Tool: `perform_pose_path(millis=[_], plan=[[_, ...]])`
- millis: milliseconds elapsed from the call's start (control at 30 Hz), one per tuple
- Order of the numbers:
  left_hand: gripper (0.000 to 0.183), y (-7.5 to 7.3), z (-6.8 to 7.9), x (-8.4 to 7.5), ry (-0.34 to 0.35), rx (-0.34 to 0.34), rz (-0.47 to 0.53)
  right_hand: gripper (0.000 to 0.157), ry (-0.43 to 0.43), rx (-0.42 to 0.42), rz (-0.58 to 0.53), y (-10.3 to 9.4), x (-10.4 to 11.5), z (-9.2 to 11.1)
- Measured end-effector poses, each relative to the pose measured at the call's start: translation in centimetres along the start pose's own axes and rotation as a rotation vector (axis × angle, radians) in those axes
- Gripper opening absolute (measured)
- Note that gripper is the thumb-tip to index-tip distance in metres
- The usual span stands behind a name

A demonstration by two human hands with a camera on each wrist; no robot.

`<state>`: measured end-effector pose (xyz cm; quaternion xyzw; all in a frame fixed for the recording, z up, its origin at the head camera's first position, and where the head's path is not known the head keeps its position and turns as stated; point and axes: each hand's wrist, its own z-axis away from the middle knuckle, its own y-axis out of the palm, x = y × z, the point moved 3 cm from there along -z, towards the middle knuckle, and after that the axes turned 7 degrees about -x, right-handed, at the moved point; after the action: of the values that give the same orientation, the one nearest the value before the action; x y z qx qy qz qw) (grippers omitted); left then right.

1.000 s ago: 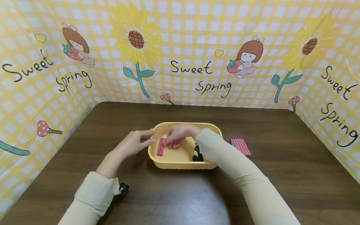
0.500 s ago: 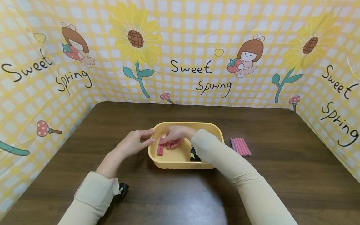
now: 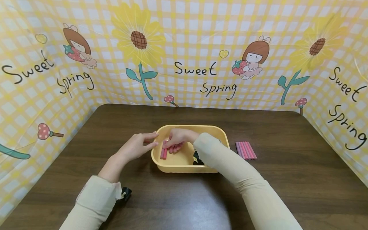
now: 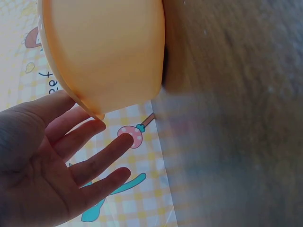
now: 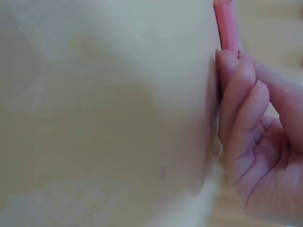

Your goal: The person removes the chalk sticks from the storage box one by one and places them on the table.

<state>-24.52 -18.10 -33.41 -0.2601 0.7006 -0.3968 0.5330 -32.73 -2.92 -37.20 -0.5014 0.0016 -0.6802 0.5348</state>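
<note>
A pale yellow oblong tub [image 3: 188, 169] stands mid-table. My right hand [image 3: 179, 138] reaches into its left part, fingers curled. In the right wrist view, my thumb and fingertips pinch a pink stick [image 5: 227, 26], whose end sticks out past them. Reddish-pink sticks [image 3: 163, 155] lie side by side along the tub's left end, partly covered by that hand in the head view. My left hand [image 3: 135, 148] touches the tub's left rim with its fingertips. In the left wrist view, its other fingers are spread loosely beside the tub's outer wall [image 4: 109, 52].
On the wooden table [image 3: 273, 188], right of the tub, a row of several pink and mauve sticks [image 3: 246, 150] lies side by side. Black wrist devices sit at my left sleeve [image 3: 97, 196] and right sleeve [image 3: 215, 151]. A yellow checked cloth [image 3: 195, 38] walls the back and sides.
My right hand has shifted slightly left in the tub, onto the sticks at its left end. The left hand stays at the rim.
</note>
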Motion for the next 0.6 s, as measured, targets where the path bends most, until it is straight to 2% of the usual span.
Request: perform_pose_path(millis=[333, 600], plan=[[0.046, 0.01, -0.02, -0.01, 0.011, 0.000, 0.002, 0.029, 0.024, 0.026, 0.013, -0.11, -0.05, -0.39], [0.046, -0.06, 0.04, 0.05, 0.023, -0.010, 0.004, 0.030, 0.031, 0.057, -0.022, -0.21, -0.10, -0.21]])
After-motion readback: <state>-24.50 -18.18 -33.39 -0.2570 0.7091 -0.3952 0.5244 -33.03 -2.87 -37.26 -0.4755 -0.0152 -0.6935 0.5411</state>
